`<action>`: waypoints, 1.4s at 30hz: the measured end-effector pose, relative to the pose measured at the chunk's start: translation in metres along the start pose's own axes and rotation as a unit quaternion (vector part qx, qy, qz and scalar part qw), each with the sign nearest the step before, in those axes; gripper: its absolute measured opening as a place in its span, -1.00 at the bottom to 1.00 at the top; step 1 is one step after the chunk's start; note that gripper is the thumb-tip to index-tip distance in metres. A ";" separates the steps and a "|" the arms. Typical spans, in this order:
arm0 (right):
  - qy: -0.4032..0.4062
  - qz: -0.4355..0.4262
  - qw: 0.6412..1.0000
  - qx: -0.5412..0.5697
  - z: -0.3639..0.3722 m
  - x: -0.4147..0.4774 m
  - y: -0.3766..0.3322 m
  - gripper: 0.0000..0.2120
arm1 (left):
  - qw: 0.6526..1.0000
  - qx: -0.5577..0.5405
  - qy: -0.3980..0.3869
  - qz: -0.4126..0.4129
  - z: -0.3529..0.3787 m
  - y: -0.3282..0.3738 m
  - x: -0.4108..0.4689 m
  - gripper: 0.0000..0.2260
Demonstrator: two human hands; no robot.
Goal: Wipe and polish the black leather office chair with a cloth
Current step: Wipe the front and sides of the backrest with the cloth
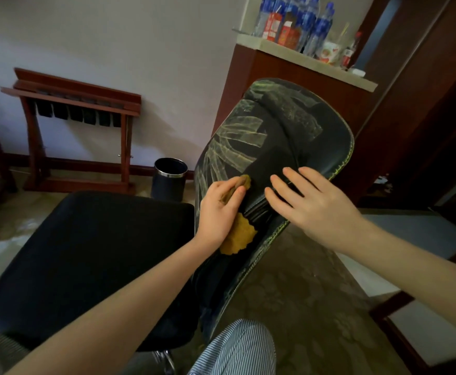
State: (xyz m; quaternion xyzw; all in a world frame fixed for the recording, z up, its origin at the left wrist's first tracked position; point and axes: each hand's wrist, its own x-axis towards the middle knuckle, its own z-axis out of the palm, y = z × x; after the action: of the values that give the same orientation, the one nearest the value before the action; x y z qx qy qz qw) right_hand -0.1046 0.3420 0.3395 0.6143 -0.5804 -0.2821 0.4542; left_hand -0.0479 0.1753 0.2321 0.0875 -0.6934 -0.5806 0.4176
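Chair: the black leather office chair's backrest point(275, 136) leans tilted before us, with its seat point(86, 253) to the left.
Cloth: the yellow cloth point(239, 236) sits bunched on the lower backrest.
Left hand point(220, 209): grips the cloth and presses it to the leather.
Right hand point(312, 204): released, fingers spread flat on the backrest just beside.
Progress: streaks fan across the backrest, so we judge wiping is under way; buffing and the seat remain.
Bin point(167, 189): we cannot tell its contents.
Cabinet top point(310, 62): holds bottles point(318, 28).

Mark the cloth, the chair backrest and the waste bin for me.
cloth point(239, 236), head view, loose yellow end.
chair backrest point(278, 144), head view, upper black leather panel.
waste bin point(168, 185), head view, dark side wall.
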 end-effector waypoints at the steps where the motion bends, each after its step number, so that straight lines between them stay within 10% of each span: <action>1: 0.005 -0.008 1.000 0.000 0.001 -0.001 0.000 -0.72 | 1.000 0.000 0.004 0.003 0.000 0.000 -0.003 -0.80; 13: 0.068 -0.045 0.997 0.004 0.009 0.001 0.006 -0.77 | 0.982 0.020 -0.039 0.182 0.032 0.036 0.059 -0.82; 27: 0.029 -0.010 0.999 -0.010 0.001 0.002 -0.005 -0.69 | 0.994 0.026 -0.033 -0.106 -0.010 -0.045 0.007 -0.86; 42: -0.052 -0.086 0.995 0.015 0.006 0.018 -0.008 -0.60 | 0.988 0.011 -0.047 0.149 0.022 0.007 0.061 -0.79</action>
State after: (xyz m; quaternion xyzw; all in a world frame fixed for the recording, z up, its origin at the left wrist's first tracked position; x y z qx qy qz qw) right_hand -0.1035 0.3228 0.3324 0.6530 -0.5530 -0.3427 0.3878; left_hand -0.0997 0.1567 0.2678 -0.0393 -0.7238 -0.5080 0.4652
